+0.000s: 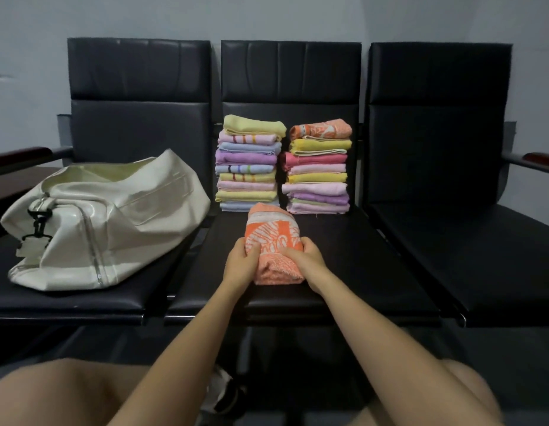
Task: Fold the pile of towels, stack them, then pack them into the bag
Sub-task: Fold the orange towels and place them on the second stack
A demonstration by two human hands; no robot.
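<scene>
On the left seat of the bench lies a big cream bag. It slumps on its side with its top gaping, maybe so towels can slide in soon.

On the middle seat, by the back edge, stand two piles of folded towels. The left stack has a pale yellow towel on top. The right stack stands just beside it and has an orange patterned towel on top. They sit far back, I think, to leave room in front for folding.

Near the front edge of the middle seat lies an orange and white towel. It is folded into a thick bundle. The left hand grips its left side, with the thumb on top. The right hand curls round its right side. Both hands hold it together, likely so the fold does not spring open.

I think this is the last towel to fold. It may go on a stack next.

The right seat is dark and shiny.
</scene>
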